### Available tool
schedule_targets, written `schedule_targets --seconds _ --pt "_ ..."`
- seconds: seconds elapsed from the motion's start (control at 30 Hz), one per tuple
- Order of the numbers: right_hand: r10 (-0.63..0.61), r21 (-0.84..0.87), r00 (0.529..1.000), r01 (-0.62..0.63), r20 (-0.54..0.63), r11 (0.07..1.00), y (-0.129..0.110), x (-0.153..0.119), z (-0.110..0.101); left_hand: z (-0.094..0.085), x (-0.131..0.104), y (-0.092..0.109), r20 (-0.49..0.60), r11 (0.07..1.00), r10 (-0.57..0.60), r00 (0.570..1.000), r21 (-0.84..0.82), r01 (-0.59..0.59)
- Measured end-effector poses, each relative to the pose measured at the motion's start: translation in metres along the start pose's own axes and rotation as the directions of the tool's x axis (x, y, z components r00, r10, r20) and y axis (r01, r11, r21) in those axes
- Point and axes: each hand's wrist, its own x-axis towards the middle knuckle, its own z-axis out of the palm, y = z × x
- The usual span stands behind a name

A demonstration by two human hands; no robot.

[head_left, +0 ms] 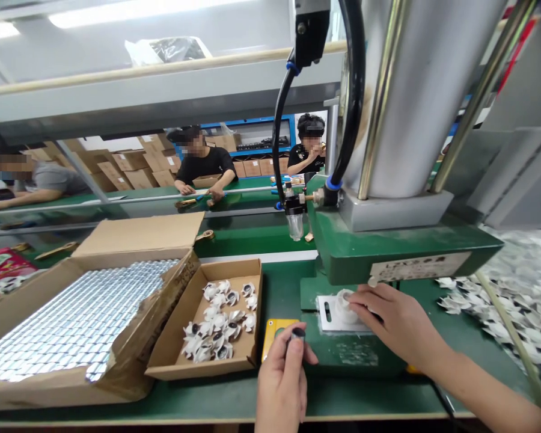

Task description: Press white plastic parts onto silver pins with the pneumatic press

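Observation:
My left hand (282, 376) is closed around a short metal sleeve (297, 332), its dark open end facing up. Under the press, my right hand (399, 322) pinches a white finned plastic part (344, 300), like a small impeller, at its right side. That part sits on a white slotted plate (327, 316) on the green press base (351, 355). The fingers hide some of the part. Left of my left hand is a shallow cardboard tray (258, 313) holding several white finned parts (219, 322) with dark centres.
The green press head (406, 246) hangs just above my right hand. A large carton (139, 385) of shiny metal sleeves (85, 313) stands at the left. More white parts (500, 319) are piled at the right. A yellow object (270, 337) lies behind my left hand. Co-workers (207, 162) sit opposite.

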Motion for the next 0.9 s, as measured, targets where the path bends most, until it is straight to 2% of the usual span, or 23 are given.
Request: schedule_targets --seconds 0.1,0.27,0.37,0.43,0.5,0.63,0.8,0.9 --pt "0.075 0.054 0.997 -0.076 0.025 0.996 -0.001 -0.001 0.002 -0.002 0.001 -0.002 -0.04 0.999 0.032 0.999 0.02 -0.031" --pt "-0.065 -0.02 0.989 0.068 0.133 0.997 0.0 0.006 -0.006 -0.008 0.004 -0.002 -0.085 0.979 0.129 0.988 0.171 -0.113" --pt "-0.061 -0.038 0.988 0.067 0.142 0.997 -0.002 0.004 -0.007 -0.01 0.004 0.004 -0.12 0.916 0.236 0.964 0.358 -0.18" --pt "-0.014 -0.04 0.992 0.019 0.123 0.999 -0.004 -0.003 -0.005 -0.012 0.003 0.007 -0.135 0.846 0.308 0.942 0.493 -0.206" --pt "0.067 -0.023 0.994 -0.066 0.084 0.998 -0.006 -0.016 -0.003 -0.017 0.003 0.009 -0.139 0.762 0.338 0.931 0.621 -0.184" --pt "0.202 -0.019 0.979 -0.202 -0.032 0.979 0.004 -0.057 -0.004 -0.029 0.007 0.002 -0.055 0.526 0.359 0.932 0.836 -0.153" --pt "0.304 -0.158 0.95 -0.311 -0.066 0.937 0.028 -0.104 -0.009 -0.039 0.01 -0.01 0.105 0.278 0.449 0.888 0.928 -0.25" --pt "0.261 -0.251 0.965 -0.26 -0.03 0.932 0.031 -0.112 -0.008 -0.039 0.011 -0.013 0.136 0.199 0.461 0.877 0.947 -0.252"
